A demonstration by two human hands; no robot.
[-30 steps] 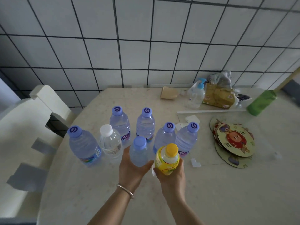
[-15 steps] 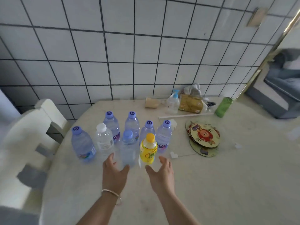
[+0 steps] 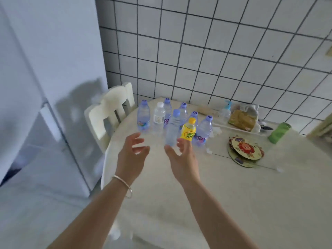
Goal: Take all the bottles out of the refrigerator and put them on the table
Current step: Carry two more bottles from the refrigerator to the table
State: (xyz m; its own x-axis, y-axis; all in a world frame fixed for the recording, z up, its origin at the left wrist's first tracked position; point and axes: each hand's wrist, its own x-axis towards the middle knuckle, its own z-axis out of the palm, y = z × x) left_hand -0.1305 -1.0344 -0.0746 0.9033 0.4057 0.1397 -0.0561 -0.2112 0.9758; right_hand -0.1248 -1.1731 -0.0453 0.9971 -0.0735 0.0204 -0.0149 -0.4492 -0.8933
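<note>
Several clear water bottles with purple caps (image 3: 143, 115) stand upright in a cluster at the far left of the beige table (image 3: 242, 194). Among them are a white-capped bottle (image 3: 159, 115), a tall purple-capped bottle (image 3: 172, 129) at the front and a yellow drink bottle (image 3: 188, 132) beside it. My left hand (image 3: 132, 153) and my right hand (image 3: 183, 159) hover just in front of the cluster, fingers spread, holding nothing. The white refrigerator (image 3: 45, 78) stands at the left with its doors closed.
A cream chair (image 3: 109, 114) sits between the refrigerator and the table. Against the tiled wall lie a pump bottle (image 3: 225, 112), a yellow packet (image 3: 242, 119) and a green bottle (image 3: 279, 133). A stack of round picture mats (image 3: 245, 151) lies to the right of the bottles.
Both hands let go of the tall purple-capped bottle and the yellow bottle and drew back from them. My view has swung left, bringing the refrigerator in.
</note>
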